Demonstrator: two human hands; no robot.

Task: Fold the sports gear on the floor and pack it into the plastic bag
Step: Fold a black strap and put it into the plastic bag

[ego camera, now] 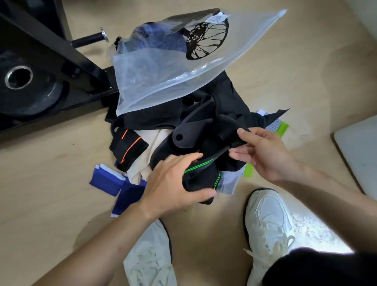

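Head view: L hand was wrapped round a black brace w/ green stitching, fingers laid over its top and thumb curled under its near end. R hand was held just beside it on the thumb side, thumb & fingertips pinched on a black flap. Whether that flap belonged to the same brace or was a separate piece couldn't be told. Both were held at the near edge of the gear pile, which lay just beyond the knuckles on the floor. Bag was seen further out past the pile: clear plastic, draped over the far gear, w/ dark & blue items inside. Its mouth wasn't made out.

Handling, as judged: brace was taken to be light, soft, stretchy knit. No breakage risk was expected, but it looked floppy and likely to sag or unroll unless held at both ends. It'd be best gripped at opposite hems, approx. where the stitching ran, pulled flat, then doubled. Bag film looked thin & slippery, so one hand would prob. be needed at the rim while the folded piece was slid in.
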